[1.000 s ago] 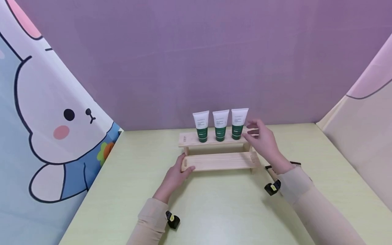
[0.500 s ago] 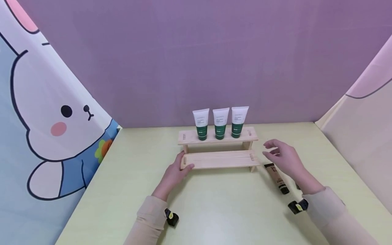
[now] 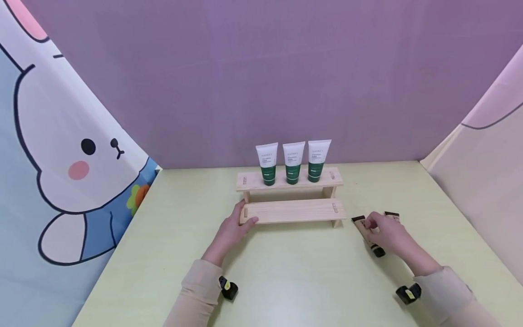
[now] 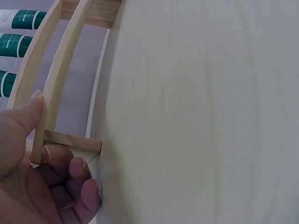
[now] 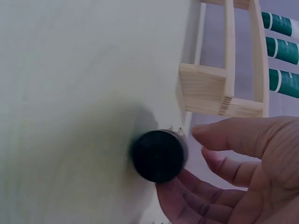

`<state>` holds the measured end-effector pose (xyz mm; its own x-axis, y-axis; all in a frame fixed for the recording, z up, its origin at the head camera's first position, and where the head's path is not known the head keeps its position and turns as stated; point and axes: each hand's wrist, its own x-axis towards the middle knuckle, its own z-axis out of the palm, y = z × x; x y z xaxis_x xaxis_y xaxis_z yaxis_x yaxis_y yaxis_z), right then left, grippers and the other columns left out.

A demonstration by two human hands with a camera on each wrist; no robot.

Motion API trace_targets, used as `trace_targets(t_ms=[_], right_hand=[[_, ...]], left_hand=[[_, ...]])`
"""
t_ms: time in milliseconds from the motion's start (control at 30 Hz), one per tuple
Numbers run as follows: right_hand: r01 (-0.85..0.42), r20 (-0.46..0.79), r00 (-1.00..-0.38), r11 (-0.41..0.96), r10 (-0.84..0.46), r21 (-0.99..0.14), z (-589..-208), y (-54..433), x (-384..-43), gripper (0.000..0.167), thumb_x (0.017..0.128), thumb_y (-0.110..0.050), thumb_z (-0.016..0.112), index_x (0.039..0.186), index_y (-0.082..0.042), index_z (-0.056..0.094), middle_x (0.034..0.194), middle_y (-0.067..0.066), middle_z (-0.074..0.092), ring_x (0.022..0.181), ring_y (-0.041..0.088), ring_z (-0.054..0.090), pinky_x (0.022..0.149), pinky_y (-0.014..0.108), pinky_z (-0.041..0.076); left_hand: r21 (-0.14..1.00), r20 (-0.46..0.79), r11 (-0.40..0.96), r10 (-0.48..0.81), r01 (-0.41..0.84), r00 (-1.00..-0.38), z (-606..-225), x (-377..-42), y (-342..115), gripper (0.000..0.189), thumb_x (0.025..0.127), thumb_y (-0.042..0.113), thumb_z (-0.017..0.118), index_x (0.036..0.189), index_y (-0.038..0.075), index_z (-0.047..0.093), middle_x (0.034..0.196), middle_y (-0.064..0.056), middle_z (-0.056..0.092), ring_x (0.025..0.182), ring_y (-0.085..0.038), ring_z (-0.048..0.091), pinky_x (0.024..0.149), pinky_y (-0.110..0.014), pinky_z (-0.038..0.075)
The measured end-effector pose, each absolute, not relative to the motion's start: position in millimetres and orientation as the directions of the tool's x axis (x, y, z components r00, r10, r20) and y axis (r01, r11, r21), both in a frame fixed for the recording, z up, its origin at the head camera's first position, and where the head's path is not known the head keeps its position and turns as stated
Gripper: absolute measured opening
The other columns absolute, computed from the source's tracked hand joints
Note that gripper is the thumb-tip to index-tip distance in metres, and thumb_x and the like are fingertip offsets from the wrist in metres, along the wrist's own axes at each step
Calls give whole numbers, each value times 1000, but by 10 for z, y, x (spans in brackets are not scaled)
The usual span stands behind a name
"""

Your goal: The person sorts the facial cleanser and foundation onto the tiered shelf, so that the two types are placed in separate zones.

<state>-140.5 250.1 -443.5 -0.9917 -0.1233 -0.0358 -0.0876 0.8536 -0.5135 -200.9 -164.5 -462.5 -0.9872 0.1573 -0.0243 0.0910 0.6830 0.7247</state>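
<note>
In the head view, my left hand (image 3: 230,228) grips the left end of a two-tier wooden display stand (image 3: 292,212), thumb over the lower shelf. The left wrist view shows the fingers curled below the board (image 4: 60,74). Three white-and-green squeeze tubes (image 3: 292,163) stand cap-down on the upper shelf. To the right, my right hand (image 3: 388,231) is over a beige squeeze tube (image 3: 369,240) with black ends, lying on the table. In the right wrist view, thumb and fingers surround this tube, its black cap (image 5: 159,156) facing the camera, with a gap at the thumb.
A second beige tube (image 3: 392,215) lies beyond the right hand, mostly covered by it. The pale table (image 3: 286,272) runs back to a purple backdrop (image 3: 261,81). A rabbit-print cloth (image 3: 81,190) borders the left side.
My right hand has left the upper shelf's rightmost tube and moved right and down to the lying beige tube. The left hand stays on the stand.
</note>
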Motion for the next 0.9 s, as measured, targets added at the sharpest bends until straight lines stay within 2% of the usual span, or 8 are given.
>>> trace_targets(t_ms=[133,267,367,500,567,733,900], right_hand=[[-102,-34,-990,855,-138,-509,-4484,2503,-1401,20,81,-2,68,91,-1,51,80,6,59,68,20,51,57,35,41],[-79,-61,-989,836,-133,-542,-4491,2503,-1373,43,80,-2,71,112,11,45,80,7,62,69,20,56,58,37,46],[-71,-88,-986,846,-138,-529,-4498,2495,-1359,56,83,-3,67,126,19,38,74,4,59,62,17,53,55,35,45],[-66,-117,-983,868,-141,-492,-4503,2484,-1357,46,85,-5,62,121,18,48,72,2,56,58,16,48,52,33,41],[-63,-115,-984,870,-136,-489,-4495,2485,-1355,44,84,-6,64,119,17,51,77,3,59,61,16,51,53,32,43],[-56,-75,-991,842,-114,-536,-4474,2494,-1330,50,84,-7,67,123,17,48,90,12,65,72,20,59,57,33,48],[-75,-9,-995,810,-99,-582,-4449,2487,-1298,48,86,-7,66,124,15,47,93,17,65,76,25,63,58,35,50]], left_hand=[[727,-26,681,155,88,-988,-4639,-2019,-1651,74,94,48,61,153,21,27,136,-26,52,116,-41,56,92,-55,44],[729,-30,680,154,84,-988,-4664,-2025,-1660,75,93,49,61,153,21,27,136,-26,52,116,-41,55,92,-55,44],[725,-24,682,158,92,-987,-4665,-2025,-1665,74,93,50,61,153,20,27,136,-27,52,116,-41,56,92,-55,44],[720,-19,688,155,94,-988,-4665,-2022,-1666,74,94,49,61,153,19,28,134,-27,54,113,-39,57,90,-54,45],[717,-18,691,155,95,-988,-4666,-2019,-1666,73,94,49,61,152,19,28,133,-27,54,111,-38,58,89,-54,45],[714,-18,694,151,93,-988,-4661,-2016,-1661,73,94,48,61,152,19,29,133,-27,54,112,-39,58,89,-54,45],[717,-21,692,150,90,-988,-4652,-2021,-1653,73,94,49,61,152,20,28,134,-27,53,113,-40,57,90,-55,45]])
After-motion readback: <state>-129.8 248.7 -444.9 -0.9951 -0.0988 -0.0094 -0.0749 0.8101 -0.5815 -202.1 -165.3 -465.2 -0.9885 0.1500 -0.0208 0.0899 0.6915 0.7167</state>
